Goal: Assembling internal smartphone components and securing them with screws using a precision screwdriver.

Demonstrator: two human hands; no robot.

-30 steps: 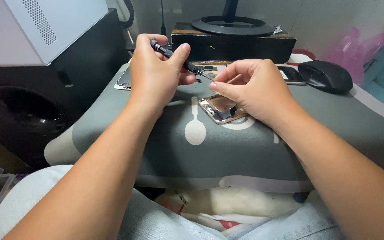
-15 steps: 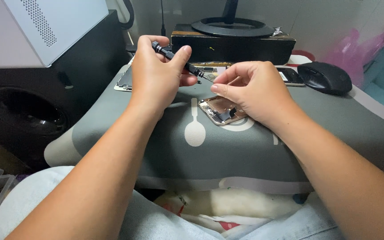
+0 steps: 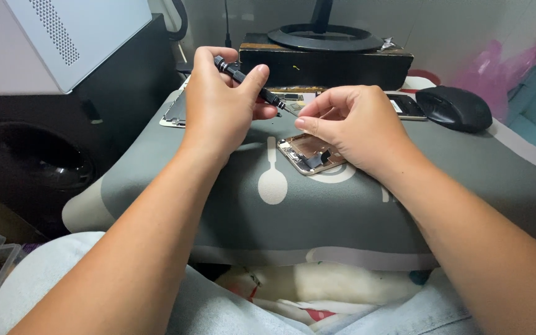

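The left hand (image 3: pixel 218 105) grips a small black screwdriver (image 3: pixel 249 87), fingers closed round its shaft, tip slanting down to the right. The right hand (image 3: pixel 355 127) pinches thumb and forefinger together right at that tip; whether anything sits between them is too small to tell. Just below both hands an opened phone body (image 3: pixel 308 154) lies flat near the middle of the grey mat (image 3: pixel 342 223), partly under the right hand. Toward the mat's far edge lie a detached screen panel (image 3: pixel 174 111) on the left and a second phone (image 3: pixel 407 107) on the right, with a black mouse (image 3: pixel 454 108) at the far right corner. A dark wooden riser (image 3: pixel 327 62) borders the far edge. The mat's near half is open.
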